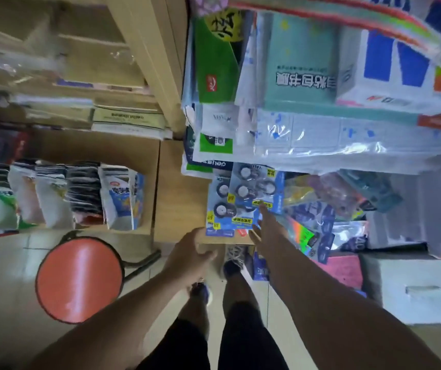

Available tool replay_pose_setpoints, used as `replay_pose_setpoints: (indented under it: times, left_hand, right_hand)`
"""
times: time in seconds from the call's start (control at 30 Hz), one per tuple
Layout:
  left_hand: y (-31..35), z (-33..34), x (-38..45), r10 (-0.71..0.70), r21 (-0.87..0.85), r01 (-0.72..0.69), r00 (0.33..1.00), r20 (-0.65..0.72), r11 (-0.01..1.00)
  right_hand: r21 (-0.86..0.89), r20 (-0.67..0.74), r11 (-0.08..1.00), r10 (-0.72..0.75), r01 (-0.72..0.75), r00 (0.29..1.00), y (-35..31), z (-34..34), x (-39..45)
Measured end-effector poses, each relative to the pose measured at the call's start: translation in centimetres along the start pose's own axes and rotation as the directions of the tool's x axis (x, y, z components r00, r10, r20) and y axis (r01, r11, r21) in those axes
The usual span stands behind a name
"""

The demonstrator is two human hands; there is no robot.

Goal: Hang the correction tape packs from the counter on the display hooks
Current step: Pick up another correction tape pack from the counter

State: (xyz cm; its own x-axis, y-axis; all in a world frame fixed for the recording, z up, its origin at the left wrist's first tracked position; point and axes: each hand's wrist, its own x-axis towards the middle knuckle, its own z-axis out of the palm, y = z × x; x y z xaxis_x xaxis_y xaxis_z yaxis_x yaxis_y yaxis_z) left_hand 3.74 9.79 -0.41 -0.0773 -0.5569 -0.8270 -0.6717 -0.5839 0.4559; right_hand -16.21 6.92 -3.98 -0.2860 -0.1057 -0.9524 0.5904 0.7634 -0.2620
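At nine o'clock I am seeing a round orange stool [79, 280] standing on the floor, with a shelf of bagged goods [62, 196] running above it.

Moving toward centre, my left hand [191, 256] is hanging just off the near edge of the wooden tabletop [180, 188]. Its grip is loose, fingers gently curled around nothing, thumb pointing toward three o'clock. I am judging it to be waiting there to receive or steady a pack once one slides off the edge.

At twelve o'clock from that hand, the correction tape packs [243, 201] are lying overlapped on the tabletop, blue cards with round tape wheels, the lowest card reaching the tabletop's near edge.

My right hand [266, 227] is reaching in from five o'clock, fingers [263, 210] laid straight across the lower part of the top pack, pressing rather than pinching; nothing is closed around it yet. That flat contact looks meant to drag the pack toward the edge.

At three o'clock, assorted stationery packets [329, 209] are crowding the tabletop. I cannot make out any display hooks.
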Motion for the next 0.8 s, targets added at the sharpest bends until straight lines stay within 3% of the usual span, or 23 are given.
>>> replay_pose_setpoints:
  times: [0.2,0.37,0.47,0.6,0.8]
  left_hand:
    - [-3.8,2.2,2.3,-0.064,-0.127,0.071,0.996,0.058,0.989]
    - [-7.5,3.0,3.8,-0.125,-0.303,0.136,0.991,0.054,0.943]
    - [-7.1,2.5,4.1,-0.121,-0.341,0.135,0.991,0.063,0.93]
    - [-5.6,1.3,5.9,-0.112,-0.427,0.113,0.993,0.027,0.897]
    - [-2.6,0.2,9.4,-0.058,-0.423,0.045,0.998,-0.019,0.905]
  right_hand:
    - [0.368,0.045,0.919,0.131,-0.138,0.99,-0.7,1.8,4.2]
    - [0.493,0.023,0.868,0.057,-0.061,0.998,0.5,1.7,5.5]
    - [0.443,-0.012,0.896,-0.002,0.007,1.0,2.2,1.0,4.7]
    - [0.33,0.091,0.944,-0.058,0.025,0.994,5.7,0.3,4.7]
    - [0.337,-0.017,0.941,0.01,-0.004,1.0,8.2,1.3,6.3]
